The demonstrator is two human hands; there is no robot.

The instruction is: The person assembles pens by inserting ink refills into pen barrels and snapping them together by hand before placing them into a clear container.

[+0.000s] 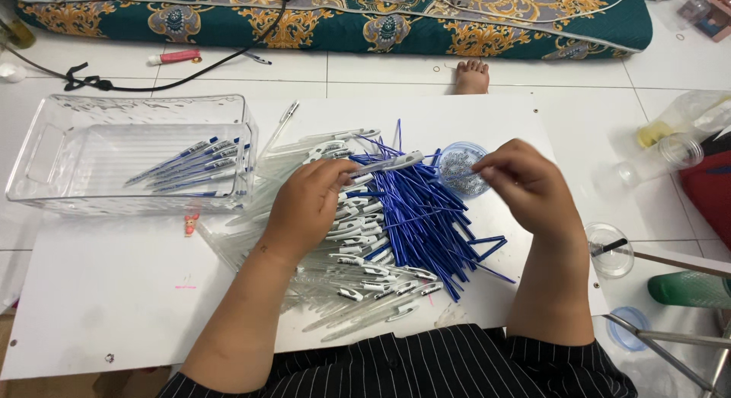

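Early days: left hand [308,204] fingers pinched one clear pen barrel [384,166], right hand [525,185] pinched something tiny beside the spring dish [462,170]; few finished pens [190,166] in tray [46,151], big parts pile [381,238] left on counter [114,291].

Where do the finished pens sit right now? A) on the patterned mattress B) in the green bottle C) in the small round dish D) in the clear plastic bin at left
D: the assembled pens lie inside the clear plastic bin at the left of the white board.
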